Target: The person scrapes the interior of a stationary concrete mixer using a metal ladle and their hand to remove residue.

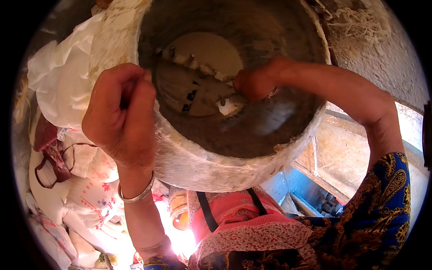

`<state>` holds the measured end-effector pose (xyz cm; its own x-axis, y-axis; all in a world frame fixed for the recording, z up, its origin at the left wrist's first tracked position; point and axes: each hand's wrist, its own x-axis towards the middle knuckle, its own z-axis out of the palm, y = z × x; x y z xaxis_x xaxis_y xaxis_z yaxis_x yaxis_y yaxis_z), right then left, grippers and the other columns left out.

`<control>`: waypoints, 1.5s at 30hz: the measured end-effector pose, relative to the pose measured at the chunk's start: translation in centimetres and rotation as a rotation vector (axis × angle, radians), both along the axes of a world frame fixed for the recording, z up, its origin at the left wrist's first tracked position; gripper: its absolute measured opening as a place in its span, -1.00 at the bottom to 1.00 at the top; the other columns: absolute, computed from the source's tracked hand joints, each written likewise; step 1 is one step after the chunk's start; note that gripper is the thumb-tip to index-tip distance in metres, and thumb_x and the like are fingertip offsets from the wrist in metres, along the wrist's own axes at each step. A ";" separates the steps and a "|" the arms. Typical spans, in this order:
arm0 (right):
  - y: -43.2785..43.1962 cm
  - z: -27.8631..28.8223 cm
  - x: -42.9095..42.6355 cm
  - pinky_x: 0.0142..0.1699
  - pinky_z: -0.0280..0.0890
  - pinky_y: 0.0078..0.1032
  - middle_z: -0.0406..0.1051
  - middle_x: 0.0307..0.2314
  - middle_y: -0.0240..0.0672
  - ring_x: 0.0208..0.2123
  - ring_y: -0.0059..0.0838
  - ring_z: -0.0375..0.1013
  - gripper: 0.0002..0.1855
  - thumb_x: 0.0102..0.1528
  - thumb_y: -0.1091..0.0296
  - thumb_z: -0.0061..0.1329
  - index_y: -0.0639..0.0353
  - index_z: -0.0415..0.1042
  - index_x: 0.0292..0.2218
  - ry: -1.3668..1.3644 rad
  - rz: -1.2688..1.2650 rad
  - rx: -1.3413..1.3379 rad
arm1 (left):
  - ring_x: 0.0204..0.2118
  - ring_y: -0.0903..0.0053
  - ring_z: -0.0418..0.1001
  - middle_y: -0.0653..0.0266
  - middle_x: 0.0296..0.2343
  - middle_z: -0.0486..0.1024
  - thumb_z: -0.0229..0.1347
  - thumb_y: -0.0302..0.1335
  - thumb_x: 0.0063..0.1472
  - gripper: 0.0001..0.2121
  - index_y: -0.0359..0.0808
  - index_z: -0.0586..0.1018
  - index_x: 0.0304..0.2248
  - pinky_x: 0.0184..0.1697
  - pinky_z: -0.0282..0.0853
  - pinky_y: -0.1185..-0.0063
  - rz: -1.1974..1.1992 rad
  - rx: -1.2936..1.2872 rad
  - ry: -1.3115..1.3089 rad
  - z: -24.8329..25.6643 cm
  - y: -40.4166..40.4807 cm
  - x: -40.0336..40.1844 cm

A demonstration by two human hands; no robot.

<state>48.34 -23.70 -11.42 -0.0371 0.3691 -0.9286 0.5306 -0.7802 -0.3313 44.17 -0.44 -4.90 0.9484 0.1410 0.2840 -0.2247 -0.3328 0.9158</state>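
Observation:
A large round metal drum (216,172) with a pale, dust-coated rim lies before me, its mouth facing up. My left hand (123,111) is at the left side of that rim, fingers curled and thumb pressed against the forefinger; whether anything is pinched there is hidden. Deep in the drum, my right hand (254,82) is closed beside a bolted crossbar (202,67); shadow hides its fingertips. Just below and left of that hand sits a white patch (227,106) on the drum floor. Dark slots (190,96) show in the floor nearby.
White sacks (89,199), some printed, crowd the lower left beside a dark red strapped item (52,152). Tangled pale fibres (361,25) lie at upper right. Below the drum's right side are a wooden board (337,155) and a blue surface (280,184).

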 end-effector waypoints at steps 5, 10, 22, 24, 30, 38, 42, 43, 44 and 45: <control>-1.4 -3.0 0.4 -0.69 0.22 -0.44 0.33 -0.70 -0.03 -0.71 -0.35 0.36 -0.86 -0.20 0.50 -0.16 0.41 0.32 -0.55 -0.009 -0.192 0.040 | -0.63 0.83 0.16 0.47 -0.69 0.30 0.05 -0.73 -0.11 -0.89 -0.38 0.46 -0.51 -0.56 0.08 0.83 -0.024 0.004 -0.029 0.1 0.2 0.1; -3.4 -7.0 -1.7 -0.70 0.19 -0.41 0.31 -0.76 -0.16 -0.75 -0.38 0.32 -0.90 -0.25 0.50 -0.10 0.36 0.32 -0.62 -0.126 -0.659 0.028 | -0.64 0.83 0.14 0.48 -0.70 0.28 0.06 -0.72 -0.11 -0.89 -0.38 0.46 -0.52 -0.58 0.06 0.83 0.001 0.019 -0.011 0.0 -0.4 0.1; -1.0 -8.8 -2.3 -0.59 0.11 -0.38 0.23 -0.78 -0.32 -0.71 -0.30 0.19 -0.81 -0.47 0.39 0.00 0.09 0.20 -0.78 0.159 -0.408 0.054 | -0.65 0.83 0.10 0.50 -0.73 0.24 0.05 -0.73 -0.11 -0.90 -0.38 0.46 -0.53 -0.59 0.03 0.83 -0.008 -0.005 -0.031 -0.1 0.1 0.0; -1.5 -9.1 -3.0 -0.58 0.10 -0.38 0.22 -0.78 -0.30 -0.70 -0.26 0.19 -0.78 -0.47 0.36 0.01 0.09 0.18 -0.75 0.196 -0.733 0.060 | -0.65 0.83 0.10 0.50 -0.72 0.24 0.05 -0.73 -0.10 -0.90 -0.37 0.46 -0.53 -0.59 0.04 0.83 -0.012 -0.013 -0.028 0.0 0.0 0.0; -3.1 -12.1 -3.2 -0.64 0.18 -0.42 0.21 -0.76 -0.29 -0.71 -0.46 0.25 -0.85 -0.29 0.46 -0.04 0.23 0.22 -0.69 0.158 0.252 1.110 | -0.65 0.82 0.13 0.48 -0.72 0.27 0.05 -0.71 -0.10 -0.91 -0.38 0.45 -0.53 -0.57 0.08 0.83 -0.036 -0.038 -0.034 0.0 -0.2 0.1; -1.0 -1.3 -1.1 -0.65 0.20 -0.33 0.31 -0.64 -0.17 -0.63 -0.41 0.35 -0.89 -0.23 0.50 -0.14 0.35 0.32 -0.57 0.281 -0.371 -0.132 | -0.65 0.81 0.15 0.46 -0.70 0.29 0.06 -0.71 -0.10 -0.90 -0.38 0.46 -0.51 -0.57 0.09 0.82 -0.039 0.046 -0.056 0.4 -0.2 0.3; 1.1 0.3 -0.6 -0.56 0.25 -0.36 0.36 -0.54 -0.09 -0.57 -0.31 0.37 -0.82 -0.18 0.54 -0.23 0.41 0.34 -0.47 0.143 -0.215 -0.018 | -0.65 0.82 0.15 0.48 -0.71 0.27 0.06 -0.71 -0.10 -0.90 -0.38 0.47 -0.52 -0.58 0.08 0.83 -0.004 0.057 -0.033 0.1 0.3 0.0; 1.7 0.6 -0.7 -0.54 0.25 -0.37 0.37 -0.52 -0.09 -0.55 -0.29 0.38 -0.80 -0.18 0.54 -0.24 0.40 0.35 -0.45 0.109 -0.156 0.006 | -0.65 0.83 0.14 0.49 -0.71 0.27 0.06 -0.72 -0.09 -0.90 -0.38 0.47 -0.52 -0.58 0.07 0.83 -0.002 0.067 -0.031 0.1 0.2 0.0; 2.4 0.5 -0.7 -0.52 0.26 -0.39 0.37 -0.51 -0.08 -0.54 -0.26 0.38 -0.78 -0.17 0.54 -0.25 0.40 0.35 -0.42 0.076 -0.094 0.030 | -0.66 0.84 0.13 0.50 -0.72 0.26 0.06 -0.72 -0.09 -0.91 -0.38 0.47 -0.52 -0.59 0.06 0.84 0.006 0.050 -0.011 0.1 0.1 -0.1; 2.8 0.1 -0.7 -0.50 0.26 -0.39 0.38 -0.51 -0.08 -0.53 -0.26 0.38 -0.77 -0.17 0.54 -0.26 0.40 0.35 -0.40 0.005 -0.010 0.102 | -0.66 0.85 0.13 0.51 -0.72 0.26 0.06 -0.72 -0.09 -0.91 -0.37 0.47 -0.53 -0.59 0.04 0.84 0.013 0.035 0.006 0.3 -0.2 -0.1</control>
